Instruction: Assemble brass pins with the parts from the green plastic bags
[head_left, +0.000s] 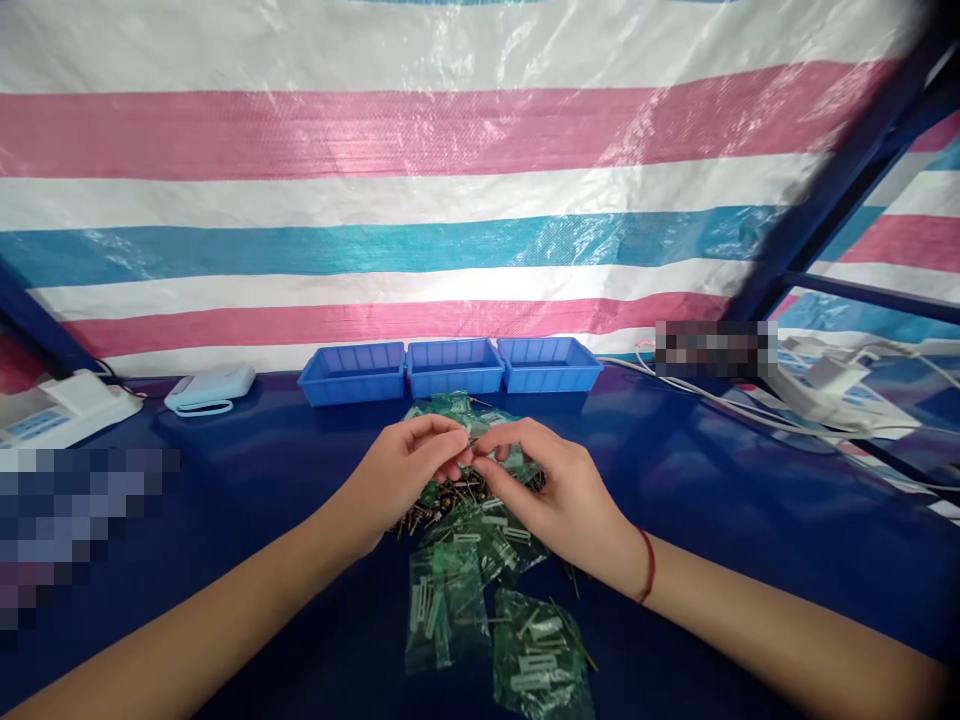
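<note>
My left hand and my right hand meet fingertip to fingertip above a heap of small brown metal parts on the dark blue table. Both hands are pinched closed; what sits between the fingertips is too small to make out. Under and in front of my hands lie several small green plastic bags holding pale parts, with more bags behind my hands. A red string circles my right wrist.
Three blue plastic bins stand in a row at the back of the table. A white device and another white unit sit at the back left. White cables run along the right. A striped tarp hangs behind.
</note>
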